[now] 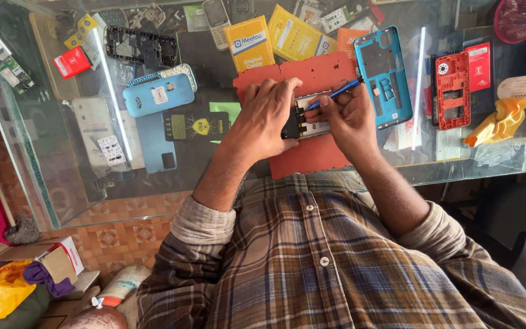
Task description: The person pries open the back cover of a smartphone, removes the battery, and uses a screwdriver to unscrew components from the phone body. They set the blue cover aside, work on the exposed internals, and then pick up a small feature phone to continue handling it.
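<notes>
My left hand (268, 116) grips a small opened phone (307, 122), holding it over a red work mat (312, 155) on the glass counter. My right hand (347, 116) holds a thin blue tool (342, 91) like a pen, its tip resting on the phone's upper part. Both hands touch the phone from either side. Most of the phone is hidden under my fingers.
The glass counter (62, 176) carries a blue phone back (158, 94), a teal phone frame (383, 73), a red phone frame (453, 91), yellow packets (249, 42), a black frame (140, 45) and a yellow plastic piece (501, 122). Boxes and bags lie on the tiled floor at lower left.
</notes>
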